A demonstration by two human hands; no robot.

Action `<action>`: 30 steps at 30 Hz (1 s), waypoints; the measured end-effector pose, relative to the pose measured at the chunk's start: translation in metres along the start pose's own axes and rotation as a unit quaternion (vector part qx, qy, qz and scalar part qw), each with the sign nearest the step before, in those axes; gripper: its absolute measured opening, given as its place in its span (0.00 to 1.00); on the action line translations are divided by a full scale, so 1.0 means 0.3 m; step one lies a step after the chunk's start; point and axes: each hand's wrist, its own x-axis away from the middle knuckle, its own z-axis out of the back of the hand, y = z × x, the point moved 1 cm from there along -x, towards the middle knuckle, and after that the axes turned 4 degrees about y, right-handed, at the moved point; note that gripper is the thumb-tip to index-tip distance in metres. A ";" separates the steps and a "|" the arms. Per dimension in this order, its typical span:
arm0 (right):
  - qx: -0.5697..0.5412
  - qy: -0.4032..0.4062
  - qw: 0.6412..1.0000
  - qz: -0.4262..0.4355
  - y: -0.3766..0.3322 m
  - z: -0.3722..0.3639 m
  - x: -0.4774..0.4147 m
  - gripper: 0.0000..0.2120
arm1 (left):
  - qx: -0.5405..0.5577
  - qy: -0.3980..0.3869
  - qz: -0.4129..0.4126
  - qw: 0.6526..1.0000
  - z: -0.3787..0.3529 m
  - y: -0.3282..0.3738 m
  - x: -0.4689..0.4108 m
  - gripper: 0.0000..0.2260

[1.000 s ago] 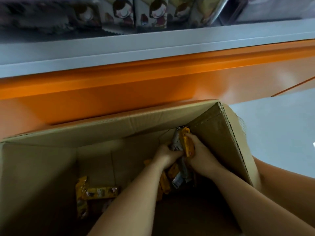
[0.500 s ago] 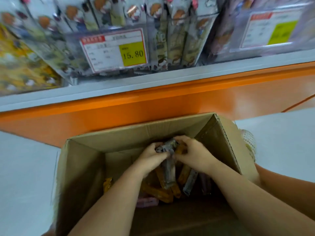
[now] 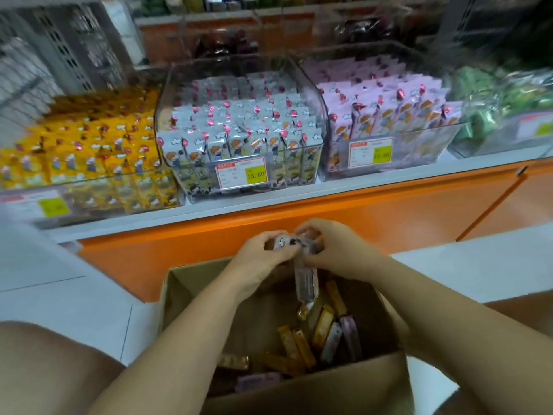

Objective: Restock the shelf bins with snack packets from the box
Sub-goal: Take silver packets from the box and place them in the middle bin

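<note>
Here, both hands meet just above the far rim of the cardboard box [image 3: 185,292], gripping one bunch of grey snack packets [image 3: 305,280] between them. The left hand [image 3: 263,253] is clenched round the top of the bunch, where a small cartoon print shows between its fingers; the right hand [image 3: 338,253] closes on the same bunch from the other side. The packets' lower ends hang down into the box opening.

Loose packets [image 3: 317,333], yellow, orange, grey and pink, lie scattered on the bottom of the box, mostly toward its right side.

Beyond the box runs an orange shelf front [image 3: 389,211] with a pale ledge carrying clear bins. The middle bin [image 3: 239,127] is packed with upright grey packets bearing a cartoon figure; its price tag [image 3: 241,172] reads "15.80" on a yellow patch, the smaller print above it too fine to read. The left bin [image 3: 83,145] holds yellow packets, and its tag [image 3: 45,205] is blurred. The right bin [image 3: 389,115] holds pink packets; the tag [image 3: 370,151] on it shows a yellow patch with figures I cannot make out for certain. Further right, green packets [image 3: 490,97] are blurred.
</note>
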 end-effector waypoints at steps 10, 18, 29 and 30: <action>-0.072 0.094 0.992 0.053 -0.217 0.234 0.023 0.22 | -0.008 0.076 -0.134 0.988 0.185 0.268 0.163 0.11; -0.290 0.116 0.946 0.086 -0.225 0.366 -0.028 0.16 | -0.095 0.186 -0.281 0.937 0.237 0.490 0.182 0.12; -0.239 0.207 0.941 0.121 -0.224 0.404 -0.191 0.10 | -0.313 0.202 -0.337 0.865 0.245 0.655 0.029 0.16; -0.235 0.202 0.942 0.125 -0.228 0.405 -0.196 0.11 | -0.344 0.197 -0.329 0.857 0.249 0.658 0.020 0.18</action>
